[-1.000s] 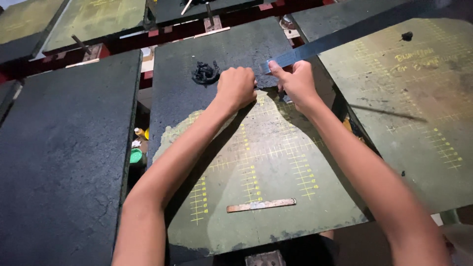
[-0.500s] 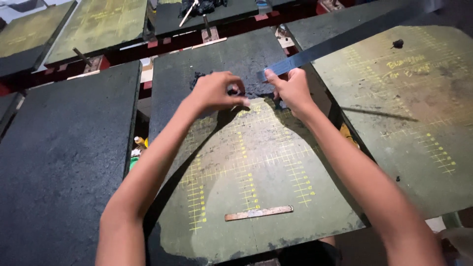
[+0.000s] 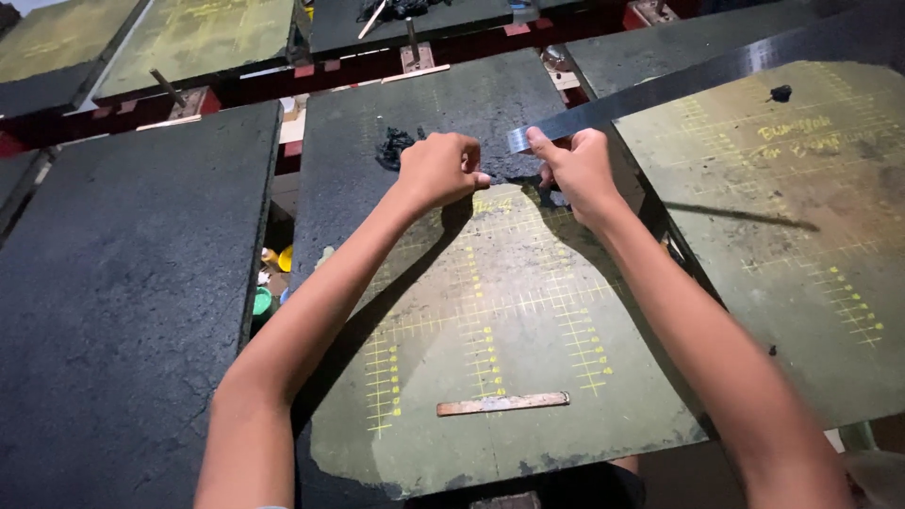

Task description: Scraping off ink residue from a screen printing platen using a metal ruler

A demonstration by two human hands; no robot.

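Note:
My left hand (image 3: 438, 168) is fisted at the upper edge of the scraped green area of a dark printing board (image 3: 490, 311), pinching the black coating layer there. My right hand (image 3: 577, 168) grips the near end of a long flat metal ruler (image 3: 660, 90) that runs up and to the right across the neighbouring board. The ruler's tip sits between my two hands. A small heap of peeled black scraps (image 3: 394, 144) lies just left of my left hand. The green surface carries yellow grid marks.
A short wooden strip (image 3: 502, 403) lies near the board's front edge. A black-coated board (image 3: 113, 283) is on the left, a green marked board (image 3: 782, 217) on the right, more boards behind. Red frame rails (image 3: 302, 71) and gaps with small coloured things separate them.
Both hands have stayed at the edge of the black coating, shifting slightly. The camera has tilted, so the boards sit lower in view. The ruler remains in my right hand.

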